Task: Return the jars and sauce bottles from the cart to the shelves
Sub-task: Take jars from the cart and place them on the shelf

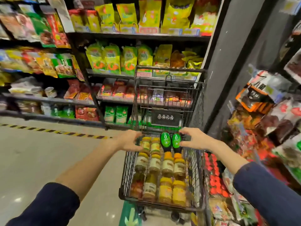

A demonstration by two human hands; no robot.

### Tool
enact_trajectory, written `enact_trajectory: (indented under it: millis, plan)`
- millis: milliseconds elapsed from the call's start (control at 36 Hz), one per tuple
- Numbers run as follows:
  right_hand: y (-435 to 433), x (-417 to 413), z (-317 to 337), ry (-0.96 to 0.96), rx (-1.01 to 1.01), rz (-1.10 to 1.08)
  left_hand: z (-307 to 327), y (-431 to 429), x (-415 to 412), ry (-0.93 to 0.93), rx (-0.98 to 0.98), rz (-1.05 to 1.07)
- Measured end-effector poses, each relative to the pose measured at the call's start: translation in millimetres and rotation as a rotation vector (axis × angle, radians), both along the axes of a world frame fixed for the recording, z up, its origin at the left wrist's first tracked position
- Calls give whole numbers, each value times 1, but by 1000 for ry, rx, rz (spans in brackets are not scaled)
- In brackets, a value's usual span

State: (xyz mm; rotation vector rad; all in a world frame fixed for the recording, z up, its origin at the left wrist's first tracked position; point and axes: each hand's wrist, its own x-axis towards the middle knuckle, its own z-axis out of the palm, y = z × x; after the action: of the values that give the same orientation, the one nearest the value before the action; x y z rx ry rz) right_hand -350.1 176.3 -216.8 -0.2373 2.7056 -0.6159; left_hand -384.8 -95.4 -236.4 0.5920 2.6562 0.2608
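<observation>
A black wire cart [199, 185] stands in front of me in a shop aisle. Its lower basket holds several jars with yellow and orange lids [167, 167] in rows. Two dark sauce bottles with green labels [170, 141] lie at the far end of the rows. My left hand [130, 141] curls round the left end of the cart's dark handle bar. At the bar's right end, beside the green bottles, my right hand [195, 139] grips the same way. The upper basket [169, 74] looks empty.
Shelves of yellow, green and red packets [114, 59] fill the left and the space ahead. A dark pillar [228, 79] rises right of the cart, with packed shelves [263, 111] beyond it. The pale floor with a yellow-black striped line [48, 130] lies to the left.
</observation>
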Motion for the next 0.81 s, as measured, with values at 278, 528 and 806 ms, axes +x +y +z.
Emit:
enact_trajectory:
  millis: [278,528,806]
  plan:
    - [-16,-18,-100,-211,-67,61,-93,7,1,-254,-14,22]
    - [-31,-24,-181,-419,-112,-5,-175,23,-6,-521,134,167]
    - [-45,-14,-258,-605,-140,-70,-279,22,12,-581,-74,507]
